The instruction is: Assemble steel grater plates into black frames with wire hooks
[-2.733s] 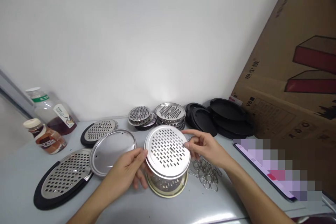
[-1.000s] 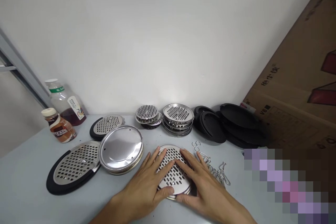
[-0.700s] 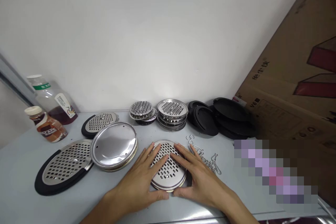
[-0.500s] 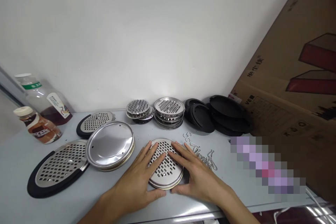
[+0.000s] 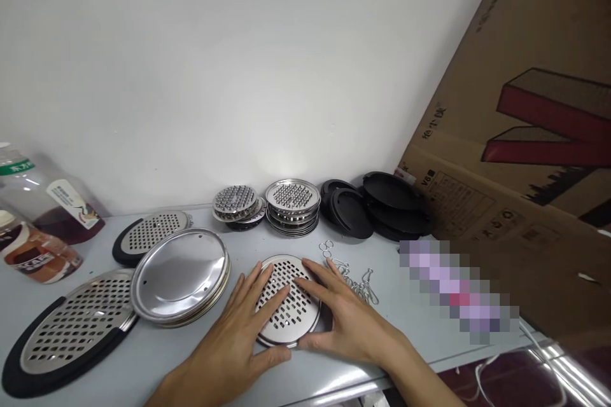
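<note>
A round metal grater plate (image 5: 291,311) with rows of slots lies near the table's front edge, with another rim visible beneath it. My left hand (image 5: 241,324) clasps it from the left, fingers over its top and thumb by the near rim. From the right, my right hand (image 5: 341,311) grips the same plate, fingertips on the slots and thumb against the near edge. Left of my hands is a stack of smooth metal discs (image 5: 181,273). Just beyond my right hand lie several small wire clips (image 5: 358,283). What is under my palms is hidden.
Large black-rimmed graters (image 5: 79,321) lie at the left, near two bottles (image 5: 42,257). Along the wall stand stacks of small grater discs (image 5: 236,200), larger grater discs (image 5: 292,197) and black round trays (image 5: 394,194). A cardboard box (image 5: 458,172) leans at the right; a pixelated purple item (image 5: 451,286) lies before it.
The view has turned slightly right, so things appear further left. My hands keep about the same hold around the plate; the pale yellowish rim under it no longer shows.
</note>
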The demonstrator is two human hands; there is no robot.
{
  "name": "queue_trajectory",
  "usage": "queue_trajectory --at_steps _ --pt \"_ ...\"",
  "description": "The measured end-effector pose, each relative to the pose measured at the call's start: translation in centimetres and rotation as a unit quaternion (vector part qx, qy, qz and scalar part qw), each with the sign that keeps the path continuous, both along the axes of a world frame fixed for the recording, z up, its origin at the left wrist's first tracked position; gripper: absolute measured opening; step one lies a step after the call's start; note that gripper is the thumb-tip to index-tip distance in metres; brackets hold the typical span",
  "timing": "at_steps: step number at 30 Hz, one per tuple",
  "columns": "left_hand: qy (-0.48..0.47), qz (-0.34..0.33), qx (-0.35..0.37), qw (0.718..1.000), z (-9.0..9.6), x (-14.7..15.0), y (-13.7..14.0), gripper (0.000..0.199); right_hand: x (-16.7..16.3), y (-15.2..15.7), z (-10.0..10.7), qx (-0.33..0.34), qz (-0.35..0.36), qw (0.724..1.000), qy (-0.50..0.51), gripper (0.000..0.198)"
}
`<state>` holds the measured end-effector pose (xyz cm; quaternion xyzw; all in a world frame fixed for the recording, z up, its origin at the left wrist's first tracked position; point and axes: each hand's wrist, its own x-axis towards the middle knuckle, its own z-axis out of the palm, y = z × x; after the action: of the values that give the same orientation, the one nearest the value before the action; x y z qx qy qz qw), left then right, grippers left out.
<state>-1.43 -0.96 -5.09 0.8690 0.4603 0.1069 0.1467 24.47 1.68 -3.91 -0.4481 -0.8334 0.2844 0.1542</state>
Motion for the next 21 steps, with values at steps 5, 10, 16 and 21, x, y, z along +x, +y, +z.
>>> queue_trajectory --at_steps 5,10,16,21 --pt "0.01 -0.004 0.009 1.0 0.28 0.1 0.0 0.069 -0.01 0.06 -0.22 0.015 0.003 1.0 0.003 0.094" --pt "0.019 -0.004 0.021 1.0 0.19 0.1 -0.11 0.07 -0.01 -0.03 -0.44 0.001 -0.009 1.0 -0.01 0.094" --pt "0.036 -0.004 0.04 0.999 0.21 0.18 -0.09 0.07 -0.01 -0.06 -0.22 -0.009 -0.015 1.0 -0.009 0.093" --pt "0.047 -0.003 0.051 0.998 0.28 0.23 -0.14 0.069 -0.02 0.1 0.06 -0.011 -0.011 1.0 -0.001 0.092"
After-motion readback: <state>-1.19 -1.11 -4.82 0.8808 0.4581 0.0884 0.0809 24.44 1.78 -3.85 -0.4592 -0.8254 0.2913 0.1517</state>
